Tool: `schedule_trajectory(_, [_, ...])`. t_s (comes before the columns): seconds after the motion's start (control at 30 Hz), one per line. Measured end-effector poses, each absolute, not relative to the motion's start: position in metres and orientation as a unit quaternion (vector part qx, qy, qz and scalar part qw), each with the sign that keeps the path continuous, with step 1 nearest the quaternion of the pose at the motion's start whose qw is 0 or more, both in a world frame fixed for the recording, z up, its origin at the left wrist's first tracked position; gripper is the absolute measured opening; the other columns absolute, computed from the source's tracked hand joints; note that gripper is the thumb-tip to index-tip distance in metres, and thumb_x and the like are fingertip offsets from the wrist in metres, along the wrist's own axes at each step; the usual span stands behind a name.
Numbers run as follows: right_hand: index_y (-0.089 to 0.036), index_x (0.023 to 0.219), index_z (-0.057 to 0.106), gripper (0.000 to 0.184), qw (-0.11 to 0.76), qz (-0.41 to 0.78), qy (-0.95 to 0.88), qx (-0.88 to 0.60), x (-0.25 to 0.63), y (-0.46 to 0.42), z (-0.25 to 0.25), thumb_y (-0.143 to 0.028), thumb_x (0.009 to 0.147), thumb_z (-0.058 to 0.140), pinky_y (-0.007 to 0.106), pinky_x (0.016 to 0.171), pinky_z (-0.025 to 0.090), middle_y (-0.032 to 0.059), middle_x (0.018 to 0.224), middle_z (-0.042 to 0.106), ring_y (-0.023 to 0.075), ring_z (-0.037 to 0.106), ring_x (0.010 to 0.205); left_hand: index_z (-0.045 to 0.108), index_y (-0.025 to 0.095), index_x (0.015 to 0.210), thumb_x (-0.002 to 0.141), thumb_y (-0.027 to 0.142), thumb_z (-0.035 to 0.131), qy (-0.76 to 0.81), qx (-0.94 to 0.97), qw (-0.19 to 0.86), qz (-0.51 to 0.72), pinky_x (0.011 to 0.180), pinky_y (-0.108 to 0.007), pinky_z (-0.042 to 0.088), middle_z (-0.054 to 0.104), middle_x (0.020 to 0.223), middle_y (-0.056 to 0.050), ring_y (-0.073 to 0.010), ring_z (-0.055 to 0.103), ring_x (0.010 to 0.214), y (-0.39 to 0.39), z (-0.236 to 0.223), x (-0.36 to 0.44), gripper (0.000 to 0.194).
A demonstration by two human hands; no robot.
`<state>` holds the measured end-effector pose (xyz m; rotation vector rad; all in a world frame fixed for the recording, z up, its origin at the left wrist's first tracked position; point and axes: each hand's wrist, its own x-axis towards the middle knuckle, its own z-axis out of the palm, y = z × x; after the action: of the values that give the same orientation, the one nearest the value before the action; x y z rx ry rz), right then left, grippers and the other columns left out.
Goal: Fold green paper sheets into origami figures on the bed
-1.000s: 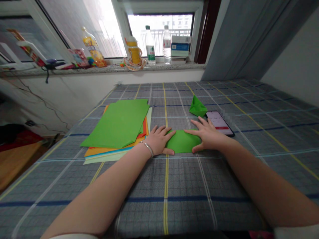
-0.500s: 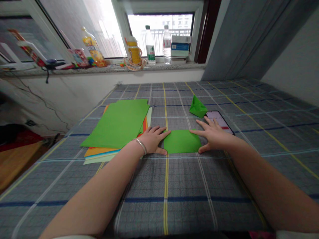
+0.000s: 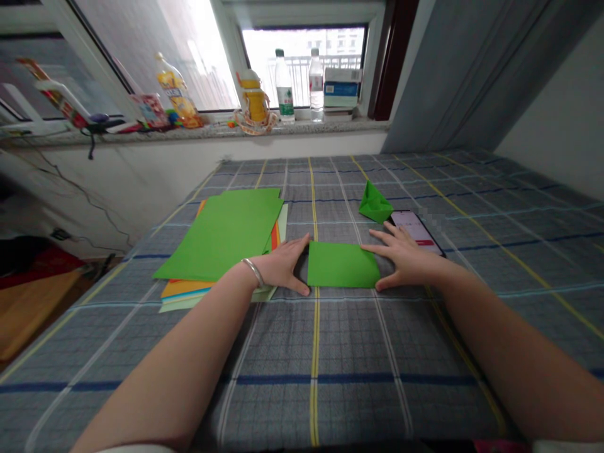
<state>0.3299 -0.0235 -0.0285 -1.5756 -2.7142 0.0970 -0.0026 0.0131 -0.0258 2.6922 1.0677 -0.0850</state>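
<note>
1. Well, the left hand (image 3: 280, 264), a silver-coloured bangle (image 3: 252, 272) on its wrist, lay palm down on the grey checked cover (image 3: 330, 377). Its fingers (image 3: 295, 250) were spread and open, holding nothing, with the thumb and fingertips just beside the paper's left edge.
2. The right hand (image 3: 406, 261) also lay palm down, its fingers (image 3: 384, 242) splayed and gripping nothing. One fingertip touched the upper right corner of the paper, and the thumb sat at the lower right corner.
3. The green paper rectangle (image 3: 342, 264) lay flat on the cover, between both hands.
4. To its left was a stack of coloured paper (image 3: 221, 236), with a large green sheet on top and orange, blue and pale green edges showing underneath. The left hand lay near its lower right corner.
5. Beyond the right hand, a folded green paper piece (image 3: 375, 204) stood beside a smartphone (image 3: 415, 231) with a lit screen.
6. Farthest away, two clear water bottles (image 3: 284, 88) (image 3: 316, 85), a yellow bottle (image 3: 255, 97) and a box (image 3: 342, 88) stood on the stone window sill (image 3: 198, 132)
</note>
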Motion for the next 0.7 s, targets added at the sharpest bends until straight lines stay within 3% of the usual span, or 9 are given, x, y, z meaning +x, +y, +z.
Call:
schedule_trajectory(0.17, [-0.025, 0.147, 0.035, 0.101, 0.047, 0.011, -0.874, -0.483, 0.315, -0.027, -0.031, -0.069, 0.062, 0.068, 0.057, 0.113, 0.014, 0.0121, 0.151, 0.035, 0.0381, 0.015, 0.142, -0.014, 0.011, 0.148, 0.064, 0.056, 0.074, 0.372, 0.913, 0.155, 0.054, 0.108, -0.049, 0.031, 0.028, 0.149, -0.028, -0.0356, 0.034, 0.136, 0.012, -0.032, 0.005, 0.130])
schedule_trajectory(0.3, [-0.015, 0.148, 0.030, 0.103, 0.123, -0.008, -0.854, -0.506, 0.307, -0.023, -0.033, -0.059, 0.065, 0.072, 0.054, 0.111, 0.025, 0.0162, 0.136, 0.050, 0.0358, 0.036, 0.133, -0.010, 0.014, 0.150, 0.060, 0.038, 0.082, 0.347, 0.891, 0.234, 0.177, 0.109, -0.050, 0.031, 0.029, 0.148, -0.026, -0.0346, 0.036, 0.135, 0.013, -0.040, 0.015, 0.130])
schedule_trajectory(0.43, [-0.019, 0.143, 0.036, 0.088, 0.228, -0.006, -0.826, -0.516, 0.306, -0.020, -0.030, -0.043, 0.067, 0.075, 0.049, 0.100, 0.041, 0.0137, 0.122, 0.058, 0.0322, 0.053, 0.114, -0.012, 0.022, 0.149, 0.063, 0.024, 0.078, 0.321, 0.852, 0.314, 0.268, 0.100, -0.048, 0.042, 0.029, 0.146, -0.023, -0.0304, 0.050, 0.123, 0.012, -0.047, 0.025, 0.125])
schedule_trajectory(0.5, [-0.022, 0.142, 0.038, 0.079, 0.289, 0.016, -0.799, -0.527, 0.306, -0.022, -0.027, -0.033, 0.071, 0.072, 0.046, 0.094, 0.045, 0.0109, 0.114, 0.061, 0.0293, 0.057, 0.106, -0.008, 0.022, 0.149, 0.063, 0.020, 0.077, 0.356, 0.829, 0.314, 0.296, 0.094, -0.044, 0.047, 0.042, 0.136, -0.019, -0.0254, 0.058, 0.110, 0.011, -0.050, 0.030, 0.121])
schedule_trajectory(0.6, [-0.024, 0.141, 0.038, 0.072, 0.368, 0.071, -0.755, -0.538, 0.305, -0.024, -0.025, -0.025, 0.075, 0.066, 0.043, 0.088, 0.048, 0.0068, 0.102, 0.064, 0.0246, 0.061, 0.094, 0.022, 0.017, 0.141, 0.065, 0.017, 0.075, 0.421, 0.810, 0.272, 0.304, 0.085, -0.036, 0.049, 0.061, 0.101, -0.006, -0.0182, 0.061, 0.089, 0.010, -0.050, 0.036, 0.093])
schedule_trajectory(0.67, [-0.025, 0.141, 0.037, 0.072, 0.404, 0.104, -0.729, -0.543, 0.304, -0.025, -0.025, -0.025, 0.075, 0.066, 0.042, 0.086, 0.049, 0.0056, 0.099, 0.064, 0.0231, 0.063, 0.089, 0.050, 0.016, 0.116, 0.068, 0.018, 0.073, 0.455, 0.816, 0.231, 0.271, 0.077, -0.032, 0.048, 0.060, 0.082, 0.000, -0.0159, 0.059, 0.077, 0.010, -0.047, 0.039, 0.054])
schedule_trajectory(0.7, [-0.025, 0.141, 0.037, 0.074, 0.417, 0.116, -0.716, -0.548, 0.304, -0.024, -0.027, -0.027, 0.074, 0.067, 0.042, 0.085, 0.050, 0.0057, 0.098, 0.064, 0.0230, 0.063, 0.087, 0.056, 0.016, 0.100, 0.069, 0.019, 0.073, 0.470, 0.821, 0.209, 0.248, 0.074, -0.031, 0.047, 0.060, 0.077, 0.001, -0.0154, 0.057, 0.073, 0.010, -0.046, 0.040, 0.035])
